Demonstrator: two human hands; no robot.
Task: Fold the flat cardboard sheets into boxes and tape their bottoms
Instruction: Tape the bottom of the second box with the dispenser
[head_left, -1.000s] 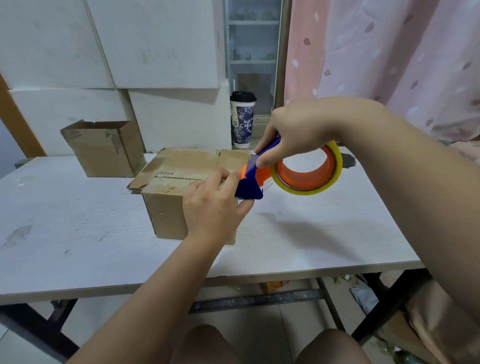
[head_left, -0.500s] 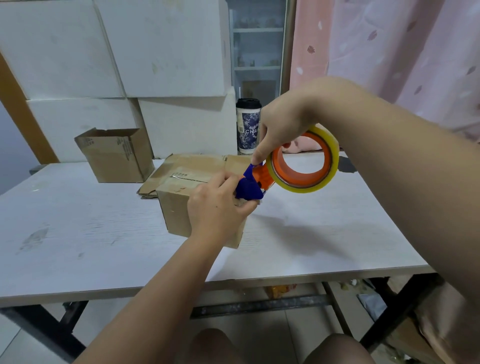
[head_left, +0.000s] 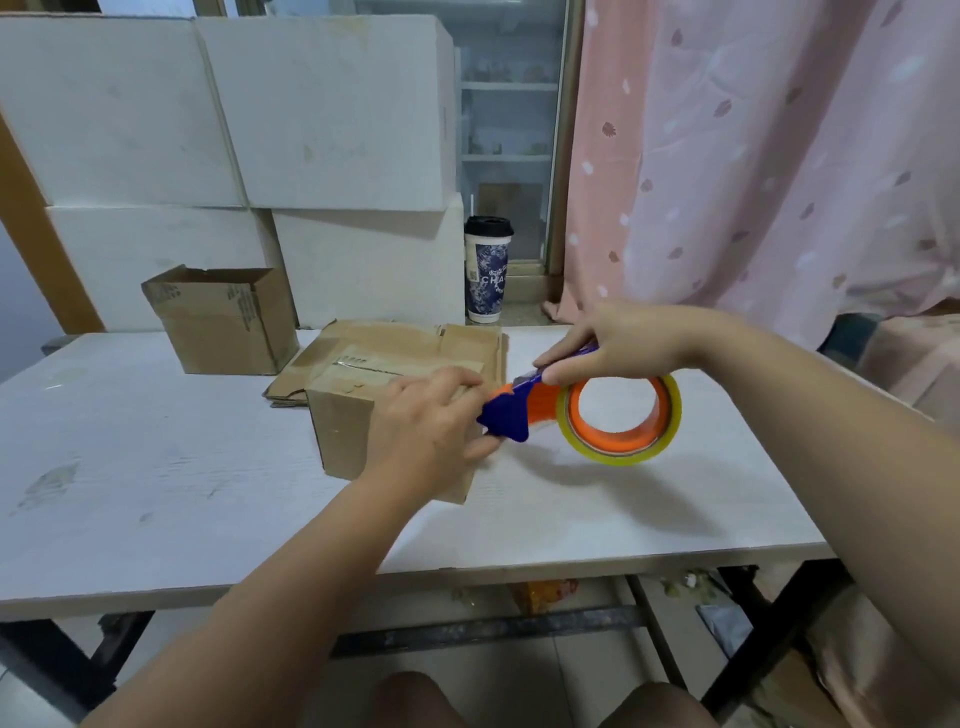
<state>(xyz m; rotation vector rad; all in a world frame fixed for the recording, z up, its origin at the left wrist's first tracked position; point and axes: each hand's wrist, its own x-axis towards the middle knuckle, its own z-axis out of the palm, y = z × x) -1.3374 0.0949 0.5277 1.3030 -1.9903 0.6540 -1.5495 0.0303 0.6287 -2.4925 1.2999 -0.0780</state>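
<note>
A brown cardboard box stands on the white table with its taped side up. My left hand rests on the box's near right corner, fingers bent over the top edge, touching the dispenser's blue nose. My right hand grips the handle of a tape dispenser with a blue and orange body and a roll of clear yellowish tape; it hovers just right of the box above the table. Flat cardboard sheets lie behind the box.
A second brown box, open at the top, stands at the back left. A lidded paper cup stands behind the table, by white foam blocks. A pink curtain hangs at the right. Litter lies under the table.
My right hand has lowered and moved right with the dispenser, away from the box top. My left hand stays on the box's corner. The camera view has shifted.
</note>
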